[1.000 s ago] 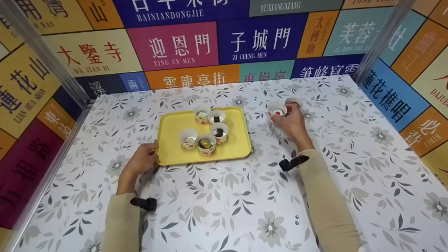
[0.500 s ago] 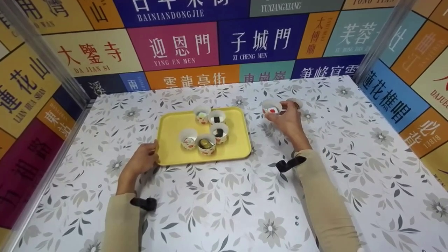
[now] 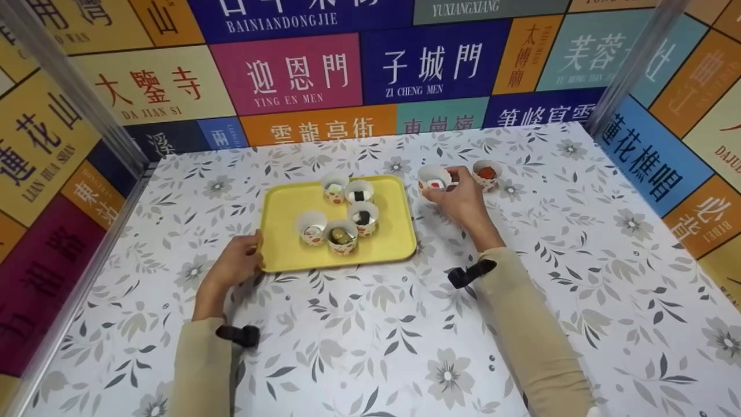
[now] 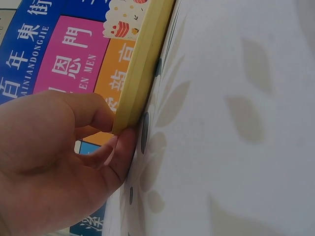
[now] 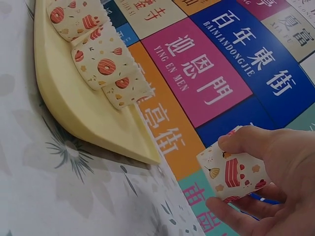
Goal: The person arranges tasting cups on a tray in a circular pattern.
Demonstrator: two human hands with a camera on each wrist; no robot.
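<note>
My left hand (image 3: 237, 263) grips the left edge of a yellow tray (image 3: 289, 197); the left wrist view shows thumb and fingers pinching its rim. On the tray stand several printed paper baking cups, two with dark-wrapped pieces, one with an olive-brown piece (image 3: 340, 237). To the right of the tray, my right hand (image 3: 463, 200) pinches another paper baking cup (image 5: 234, 169) between thumb and fingers. This cup is printed with cakes and has a white piece with a red spot inside. In the right wrist view it is apart from the tray's rim.
Behind my right hand, a paper cup with an orange-red filling (image 3: 487, 174) stands on the floral tablecloth (image 3: 370, 336). A wall of coloured sign panels (image 3: 289, 75) borders the table at the back, with clear side panels left and right.
My right hand has moved left with its cup, closer to the tray, and the cup with the orange-red filling has come into fuller view. The left hand and tray have stayed put.
</note>
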